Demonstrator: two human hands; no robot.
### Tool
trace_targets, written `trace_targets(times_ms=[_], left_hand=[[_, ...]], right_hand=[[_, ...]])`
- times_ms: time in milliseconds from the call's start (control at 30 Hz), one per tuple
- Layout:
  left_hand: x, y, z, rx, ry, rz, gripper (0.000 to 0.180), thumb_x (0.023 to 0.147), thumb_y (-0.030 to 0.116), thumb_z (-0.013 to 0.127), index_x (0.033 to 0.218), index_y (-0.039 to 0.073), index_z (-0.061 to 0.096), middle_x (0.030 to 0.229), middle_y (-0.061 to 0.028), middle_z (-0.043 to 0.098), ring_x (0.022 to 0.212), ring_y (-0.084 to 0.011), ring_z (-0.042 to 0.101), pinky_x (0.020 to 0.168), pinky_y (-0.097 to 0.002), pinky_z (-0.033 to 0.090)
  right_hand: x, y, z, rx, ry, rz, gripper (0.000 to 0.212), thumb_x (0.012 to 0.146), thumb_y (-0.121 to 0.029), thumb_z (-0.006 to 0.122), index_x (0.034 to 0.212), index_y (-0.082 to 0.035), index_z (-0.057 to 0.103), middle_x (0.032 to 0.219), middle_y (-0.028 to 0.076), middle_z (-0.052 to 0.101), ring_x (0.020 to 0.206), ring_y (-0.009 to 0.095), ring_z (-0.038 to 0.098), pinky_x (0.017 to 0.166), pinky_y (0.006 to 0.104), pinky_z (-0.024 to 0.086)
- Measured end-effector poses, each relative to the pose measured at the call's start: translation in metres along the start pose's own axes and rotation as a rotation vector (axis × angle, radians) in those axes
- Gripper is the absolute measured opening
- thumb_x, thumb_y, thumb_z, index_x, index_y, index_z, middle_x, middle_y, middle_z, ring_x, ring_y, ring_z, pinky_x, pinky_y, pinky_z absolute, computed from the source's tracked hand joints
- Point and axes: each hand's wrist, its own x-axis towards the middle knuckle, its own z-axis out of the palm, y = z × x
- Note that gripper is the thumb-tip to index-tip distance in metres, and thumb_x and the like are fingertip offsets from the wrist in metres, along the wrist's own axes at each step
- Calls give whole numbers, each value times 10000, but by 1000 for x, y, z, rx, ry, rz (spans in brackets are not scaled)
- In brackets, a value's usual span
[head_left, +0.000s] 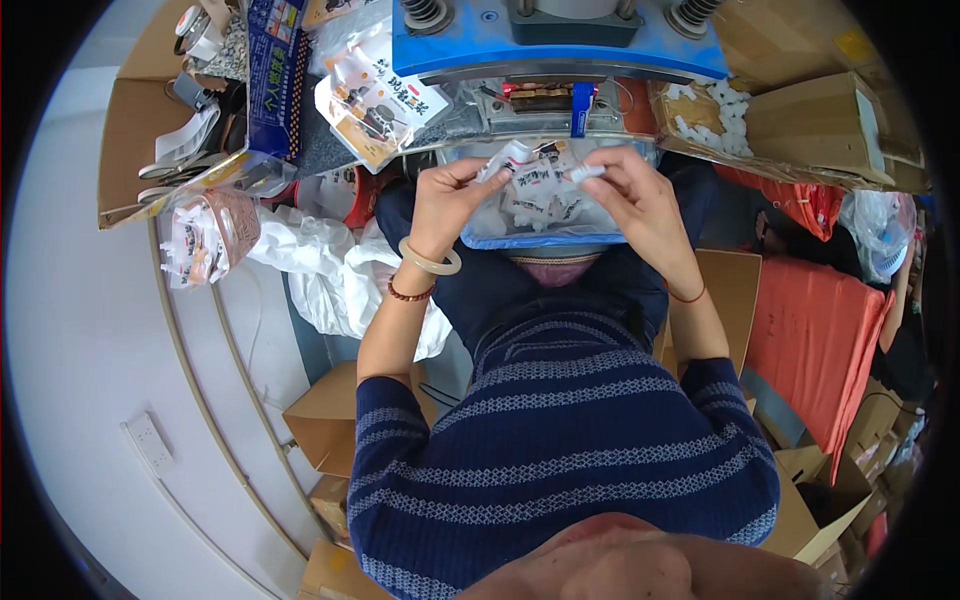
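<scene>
Above my lap, my left hand [447,203] pinches a small white printed tube [508,158] between thumb and fingers, its narrow end pointing up and to the right. My right hand [640,205], a little apart from it, grips a small white cap [587,173] between thumb and forefinger. Below both hands sits a tub with a blue rim [545,241], holding several similar white printed tubes [545,205]. Whether the tube's mouth is open or covered is too small to tell.
A blue press machine [560,55] stands over the bench ahead. To its right, an open cardboard box [790,115] has small white pieces [712,112] beside it. Printed plastic pouches [385,105] lie left of the machine. A bag of tubes [205,240] hangs at the left.
</scene>
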Motion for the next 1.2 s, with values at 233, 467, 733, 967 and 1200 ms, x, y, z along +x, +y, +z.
trace_targets(times_ms=[233, 467, 733, 967, 1200], left_hand=[[-3, 20, 18, -64, -91, -15, 140, 862, 124, 772, 935, 5, 762, 678, 71, 591, 615, -6, 412, 528, -197, 319], [13, -7, 16, -202, -545, -337, 185, 903, 118, 724, 987, -47, 729, 877, -52, 725, 781, -67, 627, 696, -229, 508], [72, -18, 37, -760, -328, -530, 219, 911, 59, 684, 1078, -80, 658, 1034, -141, 710, 922, -196, 701, 837, -335, 574], [59, -31, 19, -206, -28, -118, 333, 891, 174, 745, 1075, -94, 674, 1028, -124, 719, 880, -149, 667, 806, -265, 523], [38, -91, -46, 1122, 246, 507, 785, 836, 281, 765, 1446, -21, 375, 1501, -235, 390, 1419, -371, 346, 1142, -524, 276]], right_hand=[[26, -26, -3, -333, 80, -550, 230, 868, -60, 700, 1093, -28, 664, 1012, 113, 676, 916, 246, 659, 832, 331, 512], [51, -5, -29, -517, -411, -180, 289, 946, -216, 621, 1172, -37, 634, 1034, 155, 665, 931, 299, 661, 777, 356, 515], [67, 29, -77, -1108, 375, 2, 244, 934, -234, 602, 1036, -21, 666, 937, 222, 677, 839, 416, 642, 728, 486, 519], [102, 105, -128, -1131, 464, -316, 170, 890, -153, 590, 1016, -68, 666, 983, 202, 657, 905, 411, 631, 761, 489, 524], [90, 117, -139, -1108, 316, -209, 169, 914, -157, 586, 1037, -54, 638, 936, 205, 657, 904, 416, 625, 779, 485, 497]])
